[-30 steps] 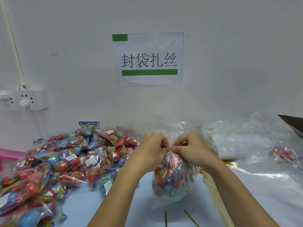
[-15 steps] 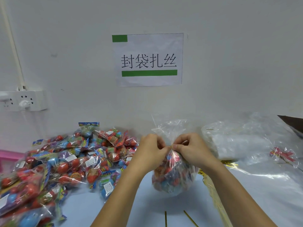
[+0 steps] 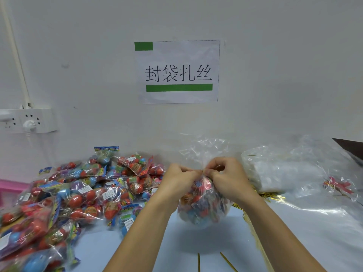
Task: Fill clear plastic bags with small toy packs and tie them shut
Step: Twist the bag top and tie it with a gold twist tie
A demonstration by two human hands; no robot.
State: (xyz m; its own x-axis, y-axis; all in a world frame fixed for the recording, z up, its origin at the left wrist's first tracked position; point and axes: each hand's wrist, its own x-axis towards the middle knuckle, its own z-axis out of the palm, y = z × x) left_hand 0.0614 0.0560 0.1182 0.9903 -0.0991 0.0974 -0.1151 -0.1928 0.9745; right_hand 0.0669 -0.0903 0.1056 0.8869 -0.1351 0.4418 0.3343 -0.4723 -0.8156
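A clear plastic bag (image 3: 204, 205) stuffed with small red and blue toy packs hangs a little above the table at the centre. My left hand (image 3: 178, 180) and my right hand (image 3: 227, 178) both pinch its gathered neck, fingertips touching. The loose top of the bag fans out above my fingers. Whether a twist tie is at the neck is hidden by my fingers. A big heap of toy packs (image 3: 78, 193) lies on the left of the table.
Empty clear bags (image 3: 279, 169) are piled at the right by the wall. Gold twist ties (image 3: 271, 195) lie under them, two more (image 3: 225, 261) at the near edge. A pink tray (image 3: 9, 186) sits far left. A power strip (image 3: 27, 120) hangs on the wall.
The filled bag has lifted off the table and its body has rounded up tighter. The bag's loose top now stands up above my fingers. My hands stay at the neck.
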